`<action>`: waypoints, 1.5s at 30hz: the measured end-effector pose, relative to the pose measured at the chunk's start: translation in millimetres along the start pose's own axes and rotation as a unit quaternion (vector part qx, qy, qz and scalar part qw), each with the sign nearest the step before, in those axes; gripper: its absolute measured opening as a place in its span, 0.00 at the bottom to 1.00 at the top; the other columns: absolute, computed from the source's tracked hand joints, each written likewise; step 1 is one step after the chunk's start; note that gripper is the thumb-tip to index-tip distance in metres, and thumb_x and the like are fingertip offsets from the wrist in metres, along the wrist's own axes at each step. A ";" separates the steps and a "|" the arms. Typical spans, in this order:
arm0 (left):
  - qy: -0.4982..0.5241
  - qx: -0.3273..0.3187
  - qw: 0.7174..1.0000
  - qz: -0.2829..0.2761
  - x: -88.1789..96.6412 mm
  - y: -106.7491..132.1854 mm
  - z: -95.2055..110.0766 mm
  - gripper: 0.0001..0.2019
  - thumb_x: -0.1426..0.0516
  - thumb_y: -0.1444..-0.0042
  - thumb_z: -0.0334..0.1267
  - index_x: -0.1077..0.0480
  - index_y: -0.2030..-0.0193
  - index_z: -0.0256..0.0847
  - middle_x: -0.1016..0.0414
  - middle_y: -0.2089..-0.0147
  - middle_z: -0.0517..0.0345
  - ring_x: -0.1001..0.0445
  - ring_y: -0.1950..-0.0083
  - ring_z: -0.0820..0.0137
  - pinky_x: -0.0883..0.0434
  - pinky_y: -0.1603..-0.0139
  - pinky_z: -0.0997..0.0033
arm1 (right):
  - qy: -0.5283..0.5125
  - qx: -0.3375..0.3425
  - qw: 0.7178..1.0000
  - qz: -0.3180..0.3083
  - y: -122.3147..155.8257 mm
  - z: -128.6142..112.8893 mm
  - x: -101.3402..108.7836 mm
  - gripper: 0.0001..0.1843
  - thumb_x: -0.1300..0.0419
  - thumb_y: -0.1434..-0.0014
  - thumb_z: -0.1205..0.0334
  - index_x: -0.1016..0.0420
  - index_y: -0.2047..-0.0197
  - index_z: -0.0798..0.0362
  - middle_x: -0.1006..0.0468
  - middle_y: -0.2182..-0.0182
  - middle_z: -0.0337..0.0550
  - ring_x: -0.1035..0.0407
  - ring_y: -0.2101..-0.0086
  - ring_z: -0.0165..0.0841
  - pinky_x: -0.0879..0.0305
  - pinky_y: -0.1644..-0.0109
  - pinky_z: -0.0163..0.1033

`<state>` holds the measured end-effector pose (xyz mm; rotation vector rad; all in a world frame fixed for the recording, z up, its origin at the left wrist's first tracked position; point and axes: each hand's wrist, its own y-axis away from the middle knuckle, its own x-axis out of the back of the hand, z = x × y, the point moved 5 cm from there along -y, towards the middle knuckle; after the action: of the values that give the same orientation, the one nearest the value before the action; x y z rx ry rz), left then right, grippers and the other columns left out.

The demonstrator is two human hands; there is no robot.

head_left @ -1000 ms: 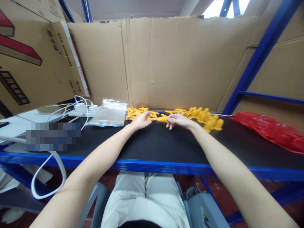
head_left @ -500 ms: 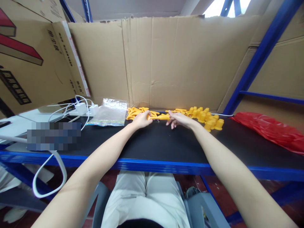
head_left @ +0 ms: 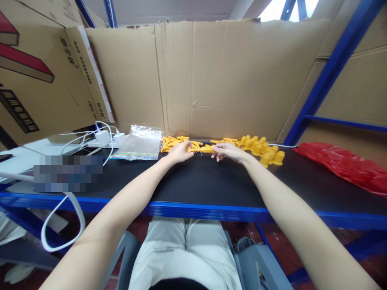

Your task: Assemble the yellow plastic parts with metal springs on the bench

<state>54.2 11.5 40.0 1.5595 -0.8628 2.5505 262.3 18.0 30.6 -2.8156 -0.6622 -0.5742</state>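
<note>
My left hand [head_left: 180, 152] is closed on one end of a slim yellow plastic piece [head_left: 206, 149], just above the black tabletop. At the piece's other end, my right hand [head_left: 229, 151] has thumb and index finger pinched on it, the other fingers curled loosely below. Behind and left of my left hand lies a heap of yellow branching plastic pieces [head_left: 173, 141], with small metal chain bits at its edge. A few more slim yellow pieces [head_left: 226, 140] lie behind my right hand. To its right stand several yellow cup-shaped parts [head_left: 256, 148] in a cluster.
A clear plastic bag [head_left: 140, 144] lies left of the heap, near white chargers [head_left: 103, 137] and cables. A red plastic bag [head_left: 341, 165] rests at the right. Cardboard [head_left: 236, 80] walls the back; the table has a blue front edge [head_left: 205, 210].
My right thumb and fingers have drawn together onto the right end of the yellow piece. My left hand has stayed in about the same place.
</note>
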 end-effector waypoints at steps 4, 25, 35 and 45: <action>-0.015 0.003 1.000 -0.006 0.6 0.4 0.7 0.15 0.44 0.50 0.46 0.34 0.57 0.42 0.27 0.66 0.55 0.28 0.61 0.62 0.33 0.61 0.65 | -0.005 -0.012 1.000 -0.003 0.7 0.9 -1.1 0.21 0.40 0.46 0.47 0.28 0.60 0.57 0.22 0.68 0.49 0.31 0.76 0.27 0.35 0.74 0.33; -0.023 -0.007 1.000 -0.002 -0.8 2.3 0.8 0.19 0.43 0.51 0.53 0.34 0.58 0.42 0.27 0.65 0.55 0.28 0.60 0.61 0.33 0.61 0.65 | 0.014 0.019 1.000 0.011 -0.5 -4.3 -3.2 0.25 0.41 0.48 0.40 0.30 0.68 0.57 0.21 0.74 0.49 0.31 0.79 0.27 0.38 0.74 0.34; -0.037 -0.007 0.999 -0.008 0.9 3.5 5.9 0.19 0.44 0.50 0.52 0.35 0.57 0.42 0.27 0.64 0.56 0.27 0.60 0.61 0.33 0.60 0.65 | -0.006 -0.069 0.996 0.058 -2.4 -1.1 -12.0 0.33 0.52 0.43 0.35 0.32 0.81 0.57 0.28 0.87 0.47 0.38 0.89 0.25 0.44 0.85 0.30; -0.044 0.001 0.999 -0.009 -1.5 0.4 1.4 0.17 0.43 0.50 0.49 0.35 0.58 0.42 0.26 0.64 0.55 0.27 0.59 0.61 0.32 0.60 0.66 | -0.053 -0.072 0.995 0.035 0.2 2.7 -9.1 0.22 0.42 0.44 0.46 0.31 0.57 0.56 0.20 0.67 0.49 0.28 0.78 0.28 0.35 0.78 0.30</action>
<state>55.9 11.0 39.0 1.6841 -0.8498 2.4879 255.8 15.0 24.4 -3.0091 -0.5596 -0.4807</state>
